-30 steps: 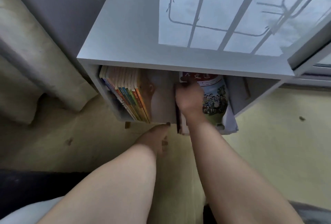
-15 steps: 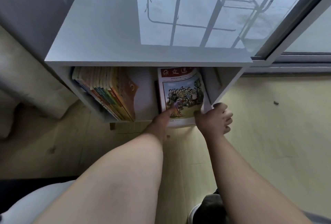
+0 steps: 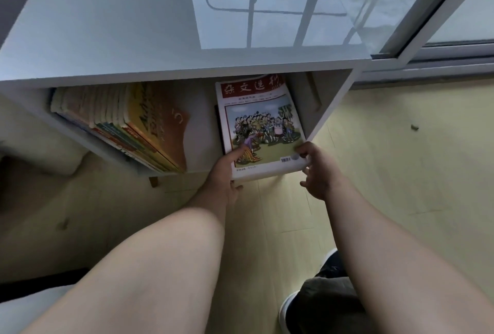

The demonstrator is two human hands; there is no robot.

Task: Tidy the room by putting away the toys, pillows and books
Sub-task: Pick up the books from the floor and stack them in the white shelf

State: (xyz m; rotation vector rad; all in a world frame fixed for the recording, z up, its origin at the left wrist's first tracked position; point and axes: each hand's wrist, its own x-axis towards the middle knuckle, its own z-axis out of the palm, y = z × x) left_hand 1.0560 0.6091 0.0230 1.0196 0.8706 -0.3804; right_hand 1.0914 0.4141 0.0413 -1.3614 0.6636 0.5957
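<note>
Left hand: my left hand [image 3: 227, 173] grasps the near-left corner of the paper magazine with the red title band and cartoon crowd cover [image 3: 260, 125]. The thumb is on the cover and the fingers [image 3: 237, 188] are curled under the edge.
Right hand: my right hand [image 3: 319, 173] pinches the near-right corner, thumb on top beside the barcode [image 3: 286, 159], the rest curled below.
Magazine: at 12 o'clock from my hands, in the right half of the white board shelf box [image 3: 107, 39]. The cover faces me and the near edge juts past the front lip. I cannot tell whether it is flat or tilted.
Books: a leaning row of books with orange and yellow spines [image 3: 128, 125] sits in the left half, at 9 o'clock of the magazine and apart from it.
Floor: the pale yellow floor [image 3: 401, 173] lies under the shelf, with a dark shoe with a white sole [image 3: 320, 293] at 5 o'clock.
</note>
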